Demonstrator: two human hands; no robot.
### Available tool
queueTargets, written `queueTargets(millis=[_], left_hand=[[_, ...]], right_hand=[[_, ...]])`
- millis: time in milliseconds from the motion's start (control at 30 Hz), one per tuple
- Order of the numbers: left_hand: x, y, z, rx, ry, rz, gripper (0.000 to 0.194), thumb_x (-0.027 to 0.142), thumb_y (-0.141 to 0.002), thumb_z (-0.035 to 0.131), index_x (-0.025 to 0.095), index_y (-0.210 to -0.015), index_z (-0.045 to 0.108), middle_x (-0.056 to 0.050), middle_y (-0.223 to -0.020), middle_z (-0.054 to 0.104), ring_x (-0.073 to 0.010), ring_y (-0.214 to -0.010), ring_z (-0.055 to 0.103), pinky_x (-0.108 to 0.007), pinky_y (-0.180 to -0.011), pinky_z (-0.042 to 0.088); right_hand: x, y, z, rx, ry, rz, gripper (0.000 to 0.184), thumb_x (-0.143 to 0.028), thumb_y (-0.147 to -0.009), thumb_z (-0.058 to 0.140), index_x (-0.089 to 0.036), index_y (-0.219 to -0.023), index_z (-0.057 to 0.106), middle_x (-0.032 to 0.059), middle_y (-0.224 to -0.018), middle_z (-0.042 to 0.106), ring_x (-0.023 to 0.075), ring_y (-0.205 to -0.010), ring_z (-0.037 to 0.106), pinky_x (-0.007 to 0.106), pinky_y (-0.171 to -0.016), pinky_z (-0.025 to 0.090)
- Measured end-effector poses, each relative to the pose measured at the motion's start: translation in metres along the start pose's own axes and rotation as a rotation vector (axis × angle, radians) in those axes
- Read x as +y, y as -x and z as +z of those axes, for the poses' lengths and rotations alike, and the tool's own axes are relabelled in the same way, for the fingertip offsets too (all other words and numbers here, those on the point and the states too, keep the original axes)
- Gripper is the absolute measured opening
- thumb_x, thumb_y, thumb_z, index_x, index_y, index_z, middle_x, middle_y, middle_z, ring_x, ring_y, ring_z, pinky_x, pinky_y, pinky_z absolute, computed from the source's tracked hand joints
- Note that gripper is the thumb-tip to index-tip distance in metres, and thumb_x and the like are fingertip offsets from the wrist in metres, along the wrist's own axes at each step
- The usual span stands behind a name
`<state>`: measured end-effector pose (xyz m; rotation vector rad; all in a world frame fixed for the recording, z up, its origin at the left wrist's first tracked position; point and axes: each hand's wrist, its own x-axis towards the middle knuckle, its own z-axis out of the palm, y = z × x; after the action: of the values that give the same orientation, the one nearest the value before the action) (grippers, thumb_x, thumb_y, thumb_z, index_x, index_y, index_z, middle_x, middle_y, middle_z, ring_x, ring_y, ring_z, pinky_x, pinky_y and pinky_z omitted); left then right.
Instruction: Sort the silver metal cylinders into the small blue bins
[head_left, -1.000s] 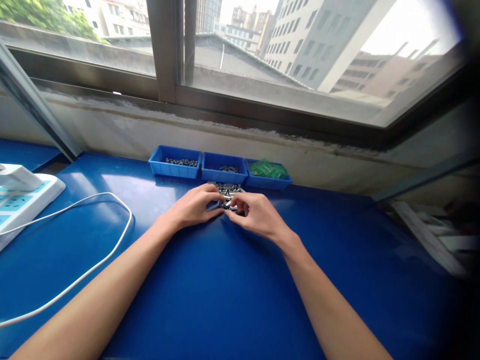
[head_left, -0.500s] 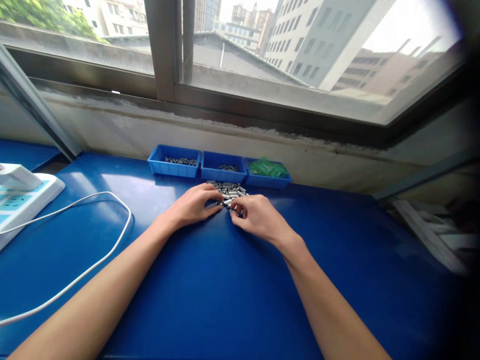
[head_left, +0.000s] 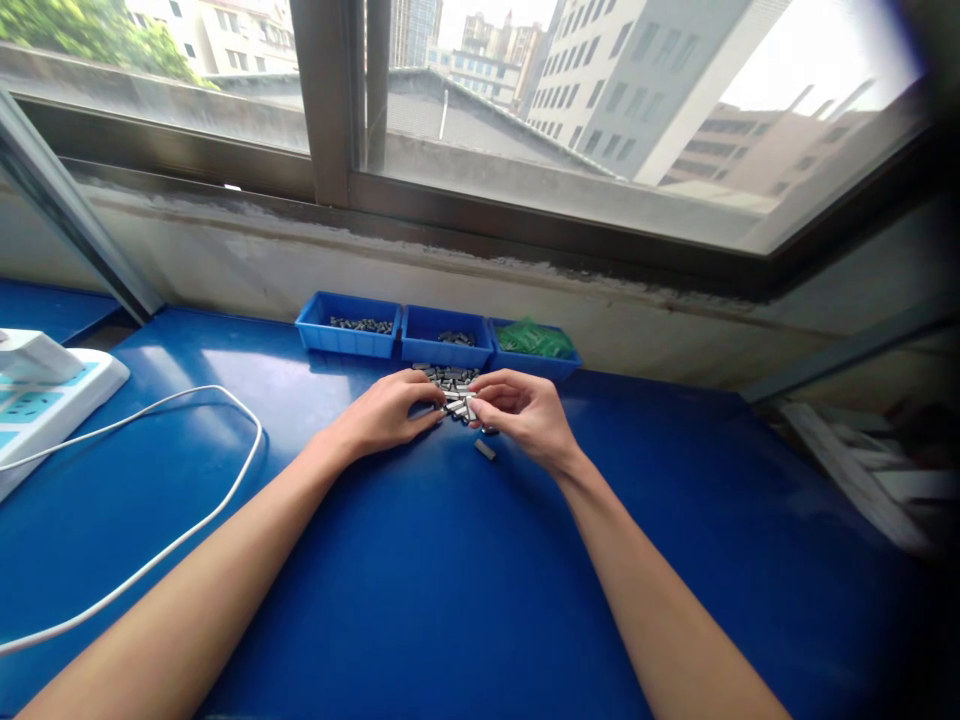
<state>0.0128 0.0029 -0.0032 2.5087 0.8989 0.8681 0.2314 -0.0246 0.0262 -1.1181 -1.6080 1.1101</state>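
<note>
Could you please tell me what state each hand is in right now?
Left hand: curled at the pile of short silver metal rods; grip cannot be told.
Right hand: curled at the pile; grip cannot be told.

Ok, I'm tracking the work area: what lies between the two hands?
In the head view, part of the pile of small silvery pieces lies between the left hand and the right hand.

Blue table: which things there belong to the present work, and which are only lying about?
In the work:
metal pieces at left hand and right hand
separate metal piece
blue bins, probably

Apparently lying about:
white cable
power strip
</note>
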Motion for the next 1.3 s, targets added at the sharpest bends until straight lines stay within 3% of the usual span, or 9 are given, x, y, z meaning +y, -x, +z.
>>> queueTargets(millis=[167, 500, 633, 767, 1100, 1300], left_hand=[[0.002, -0.001, -0.001, 0.0, -0.003, -0.005, 0.02, 0.025, -0.091, 0.058, 0.02, -0.104, 0.071, -0.006, -0.095, 0.068, -0.02, -0.091, 0.062, -0.031, -0.08, 0.048], [0.002, 0.0, 0.001, 0.003, 0.012, -0.011, 0.023, 0.025, -0.091, 0.058, 0.02, -0.109, 0.071, -0.006, -0.097, 0.068, -0.0195, -0.092, 0.062, -0.03, -0.081, 0.048], [0.0, 0.0, 0.001, 0.018, 0.031, -0.007, 0.021, 0.026, -0.091, 0.059, 0.019, -0.107, 0.071, -0.007, -0.098, 0.069, -0.0197, -0.093, 0.063, -0.03, -0.083, 0.049], [0.0, 0.0, 0.001, 0.025, 0.054, -0.008, 0.021, 0.026, -0.091, 0.059, 0.019, -0.105, 0.072, -0.007, -0.1, 0.07, -0.0199, -0.093, 0.064, -0.031, -0.084, 0.05], [0.004, 0.001, 0.002, 0.053, 0.042, -0.082, 0.028, 0.028, -0.091, 0.057, 0.018, -0.114, 0.069, -0.008, -0.098, 0.068, -0.0187, -0.087, 0.064, -0.03, -0.079, 0.051], [0.005, 0.002, 0.007, 0.058, -0.002, -0.116, 0.03, 0.031, -0.092, 0.056, 0.021, -0.117, 0.067, -0.008, -0.101, 0.067, -0.0194, -0.09, 0.065, -0.03, -0.083, 0.052]], right_hand=[[0.004, -0.004, 0.006, 0.102, -0.295, 0.062, 0.029, -0.038, -0.069, 0.082, -0.018, -0.086, 0.069, 0.003, -0.071, 0.073, 0.0183, -0.056, 0.071, 0.026, -0.05, 0.055], [0.009, -0.008, 0.012, 0.188, -0.586, 0.148, 0.03, -0.027, -0.062, 0.087, -0.021, -0.088, 0.072, -0.0016, -0.078, 0.072, 0.0124, -0.066, 0.07, 0.02, -0.058, 0.055], [0.011, -0.01, 0.013, 0.228, -0.515, 0.091, 0.034, -0.021, -0.059, 0.088, -0.023, -0.09, 0.074, -0.0009, -0.087, 0.075, 0.0134, -0.077, 0.07, 0.024, -0.073, 0.055], [0.011, -0.009, 0.015, 0.258, -0.42, 0.009, 0.027, -0.023, -0.06, 0.088, -0.022, -0.083, 0.075, 0.001, -0.09, 0.076, 0.016, -0.085, 0.07, 0.029, -0.082, 0.054], [0.018, -0.009, 0.014, 0.256, -0.353, 0.075, 0.029, -0.042, -0.073, 0.081, -0.016, -0.083, 0.074, 0.0019, -0.07, 0.071, 0.0105, -0.057, 0.061, 0.023, -0.057, 0.051], [0.013, -0.022, 0.005, 0.276, -0.132, 0.002, 0.032, -0.043, -0.072, 0.08, -0.016, -0.087, 0.073, 0.005, -0.077, 0.073, 0.0156, -0.064, 0.067, 0.027, -0.062, 0.055]])
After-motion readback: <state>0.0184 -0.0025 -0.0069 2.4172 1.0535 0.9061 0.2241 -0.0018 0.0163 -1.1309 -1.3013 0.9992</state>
